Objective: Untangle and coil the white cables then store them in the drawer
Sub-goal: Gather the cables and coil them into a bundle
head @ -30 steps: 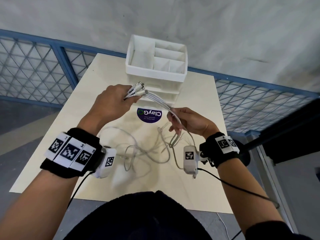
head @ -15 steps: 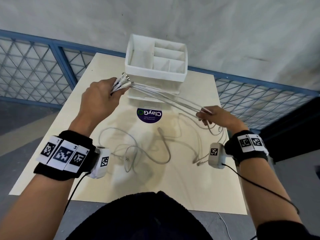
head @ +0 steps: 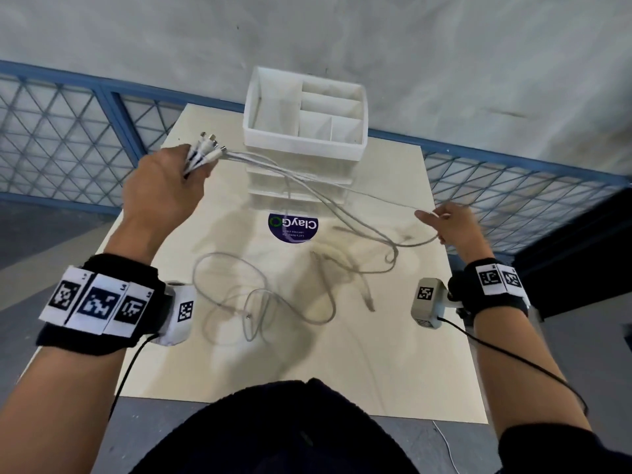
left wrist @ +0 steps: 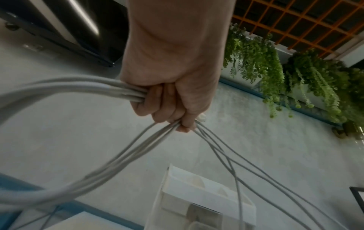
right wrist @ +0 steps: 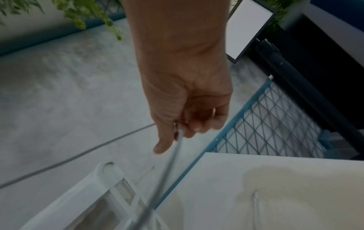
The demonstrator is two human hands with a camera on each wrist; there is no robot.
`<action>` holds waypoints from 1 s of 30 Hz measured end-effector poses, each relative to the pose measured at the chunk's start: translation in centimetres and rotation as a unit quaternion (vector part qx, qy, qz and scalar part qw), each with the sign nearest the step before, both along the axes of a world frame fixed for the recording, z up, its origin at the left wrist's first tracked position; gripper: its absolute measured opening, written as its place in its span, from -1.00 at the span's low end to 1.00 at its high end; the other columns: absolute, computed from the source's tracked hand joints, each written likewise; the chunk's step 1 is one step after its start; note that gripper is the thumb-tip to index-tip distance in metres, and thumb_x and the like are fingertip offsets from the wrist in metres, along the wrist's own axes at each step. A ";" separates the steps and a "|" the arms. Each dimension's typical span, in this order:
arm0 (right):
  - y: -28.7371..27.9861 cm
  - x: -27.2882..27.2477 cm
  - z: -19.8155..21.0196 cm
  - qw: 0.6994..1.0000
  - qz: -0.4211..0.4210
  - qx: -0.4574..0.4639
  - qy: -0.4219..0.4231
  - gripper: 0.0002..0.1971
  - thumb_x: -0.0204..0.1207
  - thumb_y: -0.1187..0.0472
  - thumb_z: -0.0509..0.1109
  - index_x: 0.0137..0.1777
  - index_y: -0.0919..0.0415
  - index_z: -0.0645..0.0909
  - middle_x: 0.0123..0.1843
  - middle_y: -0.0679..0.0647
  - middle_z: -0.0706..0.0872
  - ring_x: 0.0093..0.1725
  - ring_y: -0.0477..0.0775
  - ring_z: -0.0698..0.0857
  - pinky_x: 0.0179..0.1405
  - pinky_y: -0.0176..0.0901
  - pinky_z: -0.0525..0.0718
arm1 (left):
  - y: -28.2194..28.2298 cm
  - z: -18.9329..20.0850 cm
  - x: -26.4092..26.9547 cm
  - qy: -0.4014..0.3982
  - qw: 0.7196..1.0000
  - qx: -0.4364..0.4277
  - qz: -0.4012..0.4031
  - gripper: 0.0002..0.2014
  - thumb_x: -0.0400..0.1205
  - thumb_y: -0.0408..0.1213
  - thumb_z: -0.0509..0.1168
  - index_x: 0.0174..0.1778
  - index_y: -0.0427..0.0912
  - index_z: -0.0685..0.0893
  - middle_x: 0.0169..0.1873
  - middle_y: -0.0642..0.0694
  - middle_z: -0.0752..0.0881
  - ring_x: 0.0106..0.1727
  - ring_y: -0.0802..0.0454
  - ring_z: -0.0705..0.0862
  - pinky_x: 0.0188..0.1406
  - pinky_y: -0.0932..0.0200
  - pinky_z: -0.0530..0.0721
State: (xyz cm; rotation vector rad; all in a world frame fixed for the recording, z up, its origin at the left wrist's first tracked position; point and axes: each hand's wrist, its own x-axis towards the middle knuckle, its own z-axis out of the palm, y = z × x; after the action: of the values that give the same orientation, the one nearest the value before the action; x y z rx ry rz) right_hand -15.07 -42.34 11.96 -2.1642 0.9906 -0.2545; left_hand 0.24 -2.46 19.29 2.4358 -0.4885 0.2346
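Your left hand is raised above the left part of the table, and its fingers are curled tight around a bundle of white cables. The plug ends stick out from the top of your fist and point toward the white organizer. In the left wrist view the same hand holds the cables in two places: a thick group goes through the fist, and thinner strands leave between the thumb and the fingertips.

From your left hand the cables run in the air to the right, in front of the organizer and its drawers. Your right hand is near the right edge of the table, well apart from the left one. It pinches one thin cable between thumb and fingers; the right wrist view shows the hand with this cable running down from the pinch, a little blurred. The other strands hang lower and form loose loops over the table between your two hands.

The rest of the cables lies on the table in front of you, in open loops that cross each other, and one plug end rests near the middle. A round purple sticker is on the table just in front of the drawers. The organizer stands at the far edge of the table, with open compartments on top. I cannot tell if any drawer is pulled out.
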 end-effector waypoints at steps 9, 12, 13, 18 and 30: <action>-0.2 0.2 -0.8 0.940 -0.208 0.240 -0.126 -0.43 0.59 -0.23 0.15 -0.36 0.30 0.50 -0.69 0.05 0.65 -0.68 -0.10 0.67 -0.71 -0.35 0.62 | 0.0 -0.2 0.2 -0.007 0.999 -0.011 0.043 -0.63 0.66 -0.10 0.19 -0.04 -0.41 0.63 -0.15 -0.52 0.69 -0.08 -0.50 0.64 -0.18 -0.24 0.57; -0.9 -0.3 -1.2 0.983 -0.151 0.062 -0.082 -0.60 0.55 -0.02 0.34 -0.11 0.40 0.65 -0.30 0.10 0.73 -0.44 -0.05 0.68 -0.44 -0.28 0.69 | 0.0 0.6 0.0 -0.001 0.999 -0.015 0.053 -0.62 0.67 -0.08 0.18 -0.01 -0.39 0.64 -0.12 -0.51 0.69 -0.04 -0.50 0.64 -0.15 -0.24 0.56; -0.9 -0.4 -1.3 0.992 -0.115 0.030 -0.048 -0.63 0.50 0.03 0.41 -0.01 0.41 0.65 -0.18 0.15 0.70 -0.29 0.03 0.67 -0.23 -0.10 0.70 | -0.1 0.8 -0.1 -0.004 0.999 -0.011 0.043 -0.62 0.67 -0.08 0.18 -0.02 -0.40 0.64 -0.12 -0.51 0.69 -0.04 -0.50 0.64 -0.16 -0.24 0.56; 1.1 0.0 -0.4 0.939 0.125 0.024 0.321 -0.01 0.17 0.07 0.69 0.56 0.12 0.22 0.41 0.25 0.45 0.36 0.30 0.54 0.36 0.19 0.54 | -2.1 1.9 -1.8 0.002 0.998 0.001 -0.060 -0.56 0.57 0.04 0.14 -0.08 -0.33 0.63 -0.17 -0.45 0.71 -0.11 -0.45 0.65 -0.20 -0.24 0.62; 12.5 3.9 1.6 0.803 0.457 0.381 -0.017 -0.30 0.28 0.02 0.53 0.36 0.36 0.47 0.22 0.27 0.71 0.33 0.15 0.63 0.50 0.09 0.44 | -2.5 1.2 -4.3 0.095 0.978 0.039 -0.182 -0.80 0.64 -0.08 0.23 -0.25 -0.07 0.57 -0.43 0.00 0.57 -0.30 -0.19 0.53 -0.28 0.01 0.48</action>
State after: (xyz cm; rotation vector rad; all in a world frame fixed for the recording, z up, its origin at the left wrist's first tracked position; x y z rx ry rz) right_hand -11.17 -29.82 13.59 -1.6057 -0.0986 0.4970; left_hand -4.04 -4.95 20.53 2.3586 -0.8554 -0.1742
